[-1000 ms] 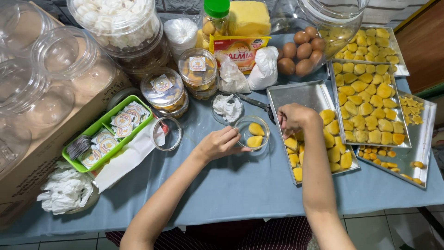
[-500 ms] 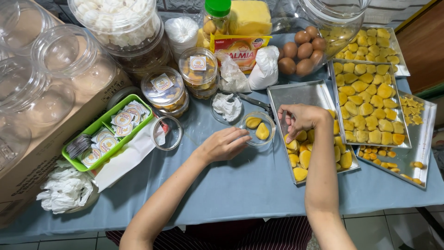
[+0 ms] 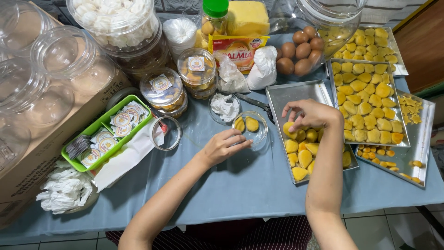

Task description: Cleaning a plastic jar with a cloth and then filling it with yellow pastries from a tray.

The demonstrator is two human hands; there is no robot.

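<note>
- On the far left of the blue worktop (image 3: 240, 185), a brown carton (image 3: 51, 143) carries clear empty jars (image 3: 69, 65); crumpled white paper (image 3: 64, 190) lies below it.
- Beside the carton, a green tray (image 3: 78, 162) holds round white stickers (image 3: 121, 119) with orange centres.
- Further in, a clear lid (image 3: 166, 133) lies flat, and two sealed tubs (image 3: 163, 91) of biscuits each wear a round sticker on top.
- At the back stand a big jar of white sweets (image 3: 115, 18), a green-capped bottle (image 3: 215, 18), a yellow block (image 3: 249, 16), a yellow-and-red packet (image 3: 238, 48), white bags (image 3: 264, 67) and brown eggs (image 3: 300, 51).
- Left hand (image 3: 224, 147) rests palm-down, fingers loosely spread, its fingertips touching the near rim of a small clear tub (image 3: 252, 129).
- That tub sits mid-worktop, open, just left of a steel tray (image 3: 282, 97); two yellow biscuits (image 3: 246, 124) lie inside, side by side.
- Right hand (image 3: 311, 115) arches over the steel tray, fingers curled down and pinching a yellow biscuit (image 3: 290, 130) at the top of the heap there.
- Right again, more trays (image 3: 418, 139) hold rows of the same yellow biscuits, one with smaller orange pieces.
</note>
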